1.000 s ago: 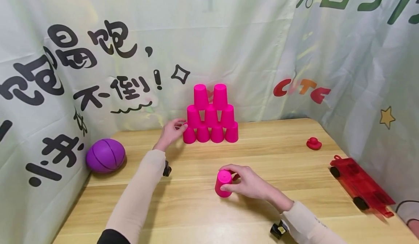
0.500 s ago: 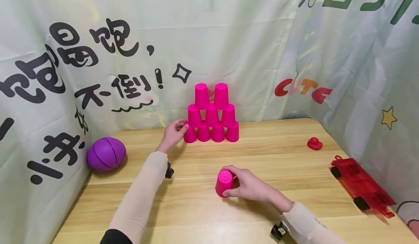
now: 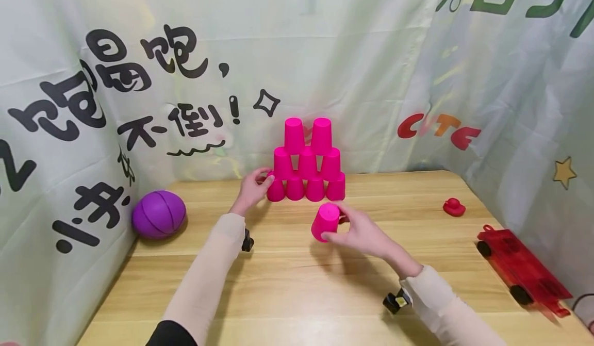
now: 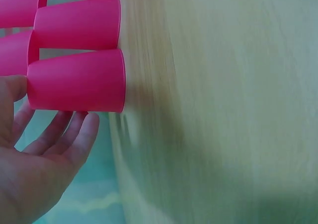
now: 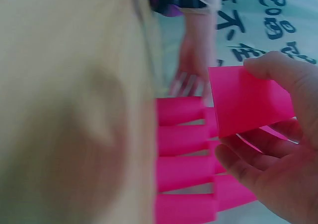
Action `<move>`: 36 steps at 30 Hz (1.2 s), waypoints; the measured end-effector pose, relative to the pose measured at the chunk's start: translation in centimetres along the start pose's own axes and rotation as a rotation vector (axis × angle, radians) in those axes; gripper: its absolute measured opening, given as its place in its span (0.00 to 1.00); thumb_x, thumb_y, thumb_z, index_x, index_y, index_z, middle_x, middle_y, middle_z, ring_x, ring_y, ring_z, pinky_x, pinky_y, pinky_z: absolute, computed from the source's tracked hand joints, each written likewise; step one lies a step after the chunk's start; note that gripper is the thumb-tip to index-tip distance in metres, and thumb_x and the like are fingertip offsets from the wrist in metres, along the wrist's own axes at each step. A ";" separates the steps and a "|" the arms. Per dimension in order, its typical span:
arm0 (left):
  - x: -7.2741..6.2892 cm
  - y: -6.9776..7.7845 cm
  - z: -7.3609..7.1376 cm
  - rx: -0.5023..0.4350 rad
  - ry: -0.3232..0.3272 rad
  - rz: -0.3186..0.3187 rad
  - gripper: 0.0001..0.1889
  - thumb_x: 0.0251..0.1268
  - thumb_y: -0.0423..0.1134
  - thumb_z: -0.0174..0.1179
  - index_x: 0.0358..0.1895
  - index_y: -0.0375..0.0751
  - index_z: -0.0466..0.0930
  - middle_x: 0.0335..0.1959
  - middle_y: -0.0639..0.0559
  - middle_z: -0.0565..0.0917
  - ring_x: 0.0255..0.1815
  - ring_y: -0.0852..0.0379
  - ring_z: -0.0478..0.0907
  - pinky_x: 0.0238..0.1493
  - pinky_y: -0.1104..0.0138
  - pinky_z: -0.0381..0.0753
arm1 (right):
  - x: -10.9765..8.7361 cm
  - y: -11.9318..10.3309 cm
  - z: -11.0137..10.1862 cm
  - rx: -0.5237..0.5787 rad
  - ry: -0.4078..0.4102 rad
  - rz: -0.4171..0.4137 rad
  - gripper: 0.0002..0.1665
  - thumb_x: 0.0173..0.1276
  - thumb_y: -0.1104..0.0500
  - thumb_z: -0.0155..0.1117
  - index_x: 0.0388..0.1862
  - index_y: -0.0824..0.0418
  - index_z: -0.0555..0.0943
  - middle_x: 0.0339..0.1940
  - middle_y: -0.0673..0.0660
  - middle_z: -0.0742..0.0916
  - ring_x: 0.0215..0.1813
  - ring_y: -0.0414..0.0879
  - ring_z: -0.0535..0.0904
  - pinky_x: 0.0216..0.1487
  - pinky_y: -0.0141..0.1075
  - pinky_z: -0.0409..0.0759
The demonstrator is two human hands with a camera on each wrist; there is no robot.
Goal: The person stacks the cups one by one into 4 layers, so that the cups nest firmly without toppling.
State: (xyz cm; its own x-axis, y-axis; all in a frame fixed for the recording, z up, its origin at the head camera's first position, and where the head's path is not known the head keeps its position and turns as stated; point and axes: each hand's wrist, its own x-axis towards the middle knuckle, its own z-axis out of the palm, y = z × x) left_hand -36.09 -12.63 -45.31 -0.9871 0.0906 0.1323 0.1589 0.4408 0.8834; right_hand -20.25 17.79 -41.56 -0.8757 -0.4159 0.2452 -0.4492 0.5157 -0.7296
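My right hand (image 3: pixel 366 232) grips an upside-down pink cup (image 3: pixel 325 222), held slightly tilted above the table in front of a pink cup pyramid (image 3: pixel 307 164). In the right wrist view, thumb and fingers lie on opposite sides of that cup (image 5: pixel 248 100). The pyramid has three tiers of inverted cups, with two at the top. At its left end my left hand (image 3: pixel 252 188) rests by the bottom corner cup (image 4: pixel 77 82). Its thumb touches that cup near the base, and its loosely bent fingers lie along the side, as the left wrist view shows.
A purple ball (image 3: pixel 159 214) sits at the table's left edge. To the right are a small red hat-shaped piece (image 3: pixel 454 207) and a red toy car (image 3: pixel 522 268). A printed curtain (image 3: pixel 362 67) hangs close behind the pyramid and around the wooden table (image 3: pixel 287 294).
My right hand has lifted the cup off the table and carried it forward towards the pyramid. The left hand stays at the bottom left cup. The head view has shifted slightly.
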 end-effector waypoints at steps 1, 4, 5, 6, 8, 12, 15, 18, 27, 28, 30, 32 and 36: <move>0.0 0.0 0.1 -0.007 0.003 -0.006 0.23 0.79 0.44 0.61 0.71 0.40 0.77 0.61 0.32 0.85 0.62 0.37 0.83 0.55 0.52 0.89 | 0.4 -0.2 -0.5 -0.006 0.017 -0.012 0.33 0.62 0.55 0.81 0.64 0.55 0.79 0.50 0.48 0.89 0.50 0.44 0.85 0.55 0.46 0.87; -0.2 0.1 0.3 -0.023 0.017 -0.022 0.23 0.79 0.44 0.61 0.71 0.40 0.77 0.62 0.32 0.85 0.64 0.37 0.83 0.57 0.52 0.88 | 1.7 -1.2 -1.8 -0.022 0.055 -0.046 0.34 0.62 0.55 0.81 0.66 0.55 0.78 0.51 0.50 0.89 0.49 0.44 0.84 0.54 0.43 0.86; -0.2 0.1 0.3 -0.028 0.021 -0.027 0.23 0.79 0.44 0.61 0.71 0.40 0.77 0.62 0.32 0.85 0.64 0.38 0.83 0.57 0.53 0.89 | 2.1 -1.5 -2.2 -0.025 0.065 -0.048 0.35 0.62 0.55 0.81 0.67 0.55 0.78 0.51 0.50 0.89 0.49 0.44 0.84 0.53 0.42 0.86; -0.2 0.1 0.4 -0.034 0.023 -0.030 0.23 0.79 0.43 0.61 0.71 0.40 0.77 0.62 0.32 0.85 0.64 0.38 0.83 0.56 0.53 0.89 | 2.5 -1.9 -2.7 -0.024 0.075 -0.049 0.35 0.62 0.55 0.81 0.67 0.55 0.78 0.51 0.51 0.89 0.48 0.45 0.84 0.53 0.43 0.86; -0.3 0.1 0.4 -0.046 0.026 -0.032 0.22 0.79 0.43 0.61 0.71 0.40 0.77 0.62 0.32 0.84 0.64 0.38 0.83 0.56 0.53 0.89 | 3.4 -2.8 -3.6 -0.024 0.091 -0.048 0.36 0.63 0.56 0.81 0.68 0.55 0.78 0.51 0.52 0.88 0.48 0.47 0.83 0.53 0.46 0.86; -0.3 -0.1 0.5 -0.057 0.030 -0.020 0.22 0.79 0.43 0.61 0.70 0.41 0.78 0.61 0.32 0.85 0.63 0.37 0.83 0.57 0.51 0.89 | 5.4 -4.3 -5.4 -0.017 0.111 -0.048 0.35 0.64 0.57 0.80 0.69 0.57 0.77 0.53 0.55 0.88 0.49 0.51 0.85 0.53 0.51 0.87; -0.2 -0.2 0.6 -0.062 0.030 -0.012 0.21 0.79 0.43 0.62 0.69 0.41 0.79 0.62 0.33 0.85 0.64 0.37 0.83 0.60 0.49 0.87 | 6.9 -5.4 -6.6 -0.031 0.113 -0.037 0.36 0.65 0.56 0.79 0.70 0.57 0.75 0.56 0.56 0.87 0.51 0.52 0.86 0.55 0.50 0.87; -0.3 -0.4 0.6 -0.061 0.029 -0.011 0.22 0.79 0.43 0.62 0.70 0.41 0.78 0.63 0.33 0.84 0.65 0.37 0.82 0.63 0.48 0.85 | 8.3 -6.2 -7.5 -0.051 0.116 -0.030 0.36 0.66 0.56 0.78 0.70 0.58 0.74 0.55 0.57 0.87 0.52 0.53 0.86 0.55 0.50 0.87; -0.3 -0.4 0.5 -0.062 0.051 -0.024 0.23 0.79 0.43 0.61 0.71 0.41 0.77 0.64 0.33 0.83 0.66 0.38 0.82 0.65 0.48 0.84 | 12.2 -7.6 -9.4 -0.048 0.172 -0.020 0.35 0.66 0.54 0.77 0.70 0.55 0.75 0.54 0.56 0.88 0.52 0.54 0.87 0.54 0.48 0.86; -0.4 -0.4 0.6 -0.065 0.051 -0.026 0.23 0.79 0.43 0.61 0.71 0.41 0.77 0.64 0.33 0.83 0.66 0.38 0.82 0.65 0.48 0.84 | 12.5 -7.7 -9.5 -0.046 0.176 -0.015 0.35 0.66 0.53 0.77 0.70 0.55 0.75 0.55 0.56 0.88 0.53 0.54 0.86 0.54 0.48 0.86; -0.4 -0.3 0.6 -0.072 0.051 -0.029 0.22 0.79 0.43 0.61 0.70 0.41 0.78 0.63 0.33 0.84 0.65 0.38 0.82 0.64 0.49 0.85 | 13.1 -7.9 -9.8 -0.046 0.186 -0.010 0.35 0.67 0.53 0.77 0.70 0.55 0.75 0.55 0.56 0.87 0.53 0.54 0.86 0.53 0.47 0.85; -0.5 -0.2 0.7 -0.080 0.051 -0.032 0.22 0.79 0.43 0.61 0.70 0.41 0.78 0.63 0.33 0.84 0.65 0.38 0.82 0.63 0.49 0.85 | 13.7 -8.0 -10.1 -0.046 0.197 -0.004 0.35 0.67 0.53 0.76 0.70 0.55 0.75 0.55 0.56 0.87 0.53 0.54 0.85 0.52 0.47 0.85; -0.4 -0.1 0.8 -0.082 0.060 -0.031 0.22 0.79 0.43 0.61 0.70 0.42 0.78 0.62 0.33 0.84 0.65 0.38 0.83 0.62 0.49 0.86 | 15.0 -8.0 -10.7 -0.063 0.210 0.006 0.35 0.68 0.52 0.75 0.71 0.56 0.74 0.56 0.57 0.87 0.54 0.54 0.84 0.54 0.47 0.84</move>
State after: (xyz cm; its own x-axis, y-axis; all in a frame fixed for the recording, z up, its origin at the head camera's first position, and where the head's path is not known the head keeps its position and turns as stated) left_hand -35.64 -12.00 -45.77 -0.9914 0.0237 0.1289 0.1286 0.3681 0.9209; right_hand -31.68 15.39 -25.19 -0.8932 -0.2511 0.3731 -0.4481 0.5664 -0.6916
